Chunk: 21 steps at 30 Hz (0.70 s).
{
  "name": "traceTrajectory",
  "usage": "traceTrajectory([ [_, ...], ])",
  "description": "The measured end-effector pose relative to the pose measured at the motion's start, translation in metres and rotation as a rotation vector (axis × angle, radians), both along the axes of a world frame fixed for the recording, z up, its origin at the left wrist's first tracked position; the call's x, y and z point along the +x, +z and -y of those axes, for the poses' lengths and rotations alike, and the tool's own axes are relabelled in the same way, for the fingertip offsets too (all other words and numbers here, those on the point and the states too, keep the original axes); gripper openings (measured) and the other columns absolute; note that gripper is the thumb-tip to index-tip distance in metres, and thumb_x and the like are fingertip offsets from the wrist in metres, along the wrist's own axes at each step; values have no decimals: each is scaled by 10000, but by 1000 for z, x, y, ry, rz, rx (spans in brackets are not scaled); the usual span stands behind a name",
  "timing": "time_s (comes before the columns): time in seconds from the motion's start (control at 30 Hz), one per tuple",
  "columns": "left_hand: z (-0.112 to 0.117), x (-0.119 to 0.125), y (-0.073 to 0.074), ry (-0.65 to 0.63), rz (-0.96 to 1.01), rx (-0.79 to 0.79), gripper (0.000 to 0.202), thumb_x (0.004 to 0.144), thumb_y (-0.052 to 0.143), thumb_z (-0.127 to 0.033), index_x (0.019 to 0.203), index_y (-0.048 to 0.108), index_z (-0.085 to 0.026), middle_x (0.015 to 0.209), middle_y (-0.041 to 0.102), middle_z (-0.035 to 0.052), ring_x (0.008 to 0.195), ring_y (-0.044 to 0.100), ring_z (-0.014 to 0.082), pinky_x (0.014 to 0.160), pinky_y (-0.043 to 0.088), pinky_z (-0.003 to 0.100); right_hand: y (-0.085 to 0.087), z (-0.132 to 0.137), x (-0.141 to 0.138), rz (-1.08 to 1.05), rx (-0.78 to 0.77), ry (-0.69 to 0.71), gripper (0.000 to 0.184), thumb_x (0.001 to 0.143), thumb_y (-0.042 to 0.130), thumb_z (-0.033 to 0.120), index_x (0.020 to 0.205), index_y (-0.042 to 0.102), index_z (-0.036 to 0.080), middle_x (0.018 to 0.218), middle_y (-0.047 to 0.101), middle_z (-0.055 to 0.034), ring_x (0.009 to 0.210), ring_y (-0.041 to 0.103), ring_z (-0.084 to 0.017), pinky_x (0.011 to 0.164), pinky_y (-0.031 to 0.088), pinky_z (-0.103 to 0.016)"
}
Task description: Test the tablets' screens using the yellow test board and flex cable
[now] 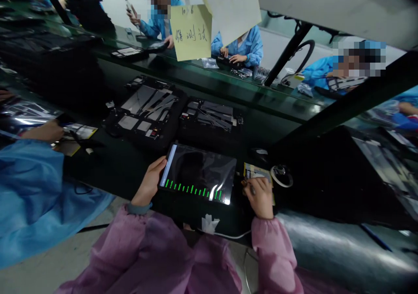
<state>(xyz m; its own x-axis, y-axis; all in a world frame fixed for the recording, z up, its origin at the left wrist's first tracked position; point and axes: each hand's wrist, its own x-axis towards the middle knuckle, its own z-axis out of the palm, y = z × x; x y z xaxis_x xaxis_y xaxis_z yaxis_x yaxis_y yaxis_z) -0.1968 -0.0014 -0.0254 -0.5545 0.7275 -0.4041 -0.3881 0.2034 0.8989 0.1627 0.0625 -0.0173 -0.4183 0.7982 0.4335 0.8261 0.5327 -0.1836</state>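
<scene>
A black tablet [199,172] lies in front of me on the dark bench, its screen showing a row of green bars along the near edge. My left hand [150,182] grips the tablet's left edge, thumb on top. My right hand [260,195] rests to the right of the tablet on a sheet of small labels [256,171], fingers curled as if pinching something too small to name. A roll of tape [281,175] sits just beyond that hand. Both my sleeves are pink.
Opened tablets with bare internals [146,111] [210,116] lie on black trays beyond mine. A person in a blue coat [29,194] works close at my left. More blue-coated people sit across the green conveyor [228,89]. A yellow handwritten note [191,33] hangs overhead.
</scene>
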Motion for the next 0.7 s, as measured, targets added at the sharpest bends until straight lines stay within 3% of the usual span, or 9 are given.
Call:
traceTrajectory([
  [0.1,0,-1,-1,3,36,-2,404,695,717,-381,1032,676,-161,1128,696,90,1164,581,272,1028,426,398,7,12,12,26,83,-189,176,905,501,257,966,650,186,933,655,-103,933,520,-264,790,385,-391],
  [0.17,0,-1,-2,-8,39,11,412,684,725,-394,1021,682,-160,1100,707,86,1155,587,278,1031,425,400,15,30,3,-9,104,-229,242,908,516,282,1100,624,183,1074,629,-132,998,511,-285,828,407,-425],
  [0.33,1,1,-4,29,-26,15,330,720,691,-387,983,698,-188,1120,703,76,1169,579,278,1036,427,393,27,81,-66,-100,-27,109,343,891,526,224,1228,584,246,1308,511,-106,1212,426,-304,976,406,-500],
  [0.43,2,3,-3,15,-39,9,304,738,672,-370,986,700,-197,1118,704,75,1178,573,278,1039,427,403,23,93,-96,-93,-56,200,363,877,545,254,1235,591,234,1424,407,-112,1302,338,-346,996,395,-542],
  [0.57,2,2,-5,-20,-72,34,337,730,679,-410,1004,702,-216,1140,697,54,1237,524,299,1062,405,424,18,91,-100,-109,-82,204,360,873,546,273,1230,590,245,1455,385,-98,1333,311,-358,1010,387,-571],
  [0.7,2,1,-7,-7,-55,45,364,711,700,-424,1006,705,-211,1147,695,55,1256,504,302,1076,391,406,22,92,-84,-261,-44,114,376,883,498,200,1247,576,248,1380,468,-100,1283,396,-319,1006,411,-533],
])
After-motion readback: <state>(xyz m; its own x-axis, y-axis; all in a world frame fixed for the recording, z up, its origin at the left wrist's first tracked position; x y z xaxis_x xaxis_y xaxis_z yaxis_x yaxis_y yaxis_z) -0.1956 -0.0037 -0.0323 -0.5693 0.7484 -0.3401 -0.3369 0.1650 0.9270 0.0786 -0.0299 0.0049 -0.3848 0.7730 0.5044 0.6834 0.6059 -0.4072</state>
